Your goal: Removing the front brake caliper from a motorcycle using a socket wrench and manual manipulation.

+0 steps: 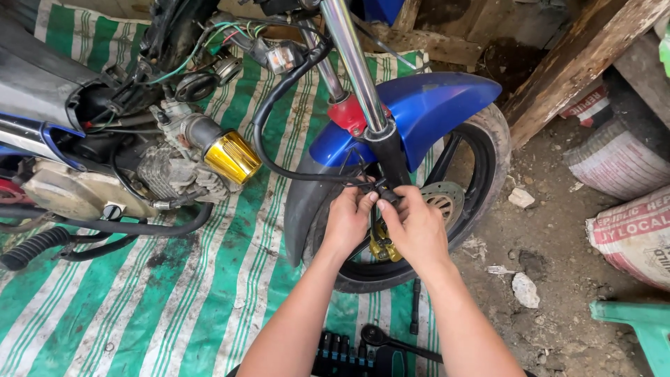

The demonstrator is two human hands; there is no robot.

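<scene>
1. Head view, only view. Both hands work at the lower fork leg of a motorcycle front end, just above the gold-coloured metal brake caliper [382,246].
2. Left hand [347,220]: fingers curled narrow, pinching a small black clip or cable end [377,187] by the fork. Cannot tell exactly what the part is; it is small and partly hidden.
3. Right hand [417,227]: fingers closed on the same small black part from the other side, thumb touching the left hand's fingertips.
4. The black rubber hose [269,115] loops from the handlebar area down to that spot. The caliper sits below the hands, against the perforated steel brake disc [443,201].
5. Around: blue plastic front mudguard [426,105], chrome fork tube [352,59], black front tyre [492,150]. Gold cone-shaped air filter [232,157] to the left by the engine.
6. Ground: green-and-white striped tarp [209,293], black socket rail [342,345] and black ratchet wrench [391,343] near the forearms.
7. Risks, my read: the small part is held by fingertips only; a slip would drop it into the dirt floor [558,279] or the tarp folds. Pulling the hose hard could kink it or strain its fitting. Fingers are close to the disc edge and spokes; a wheel roll would pinch them.
</scene>
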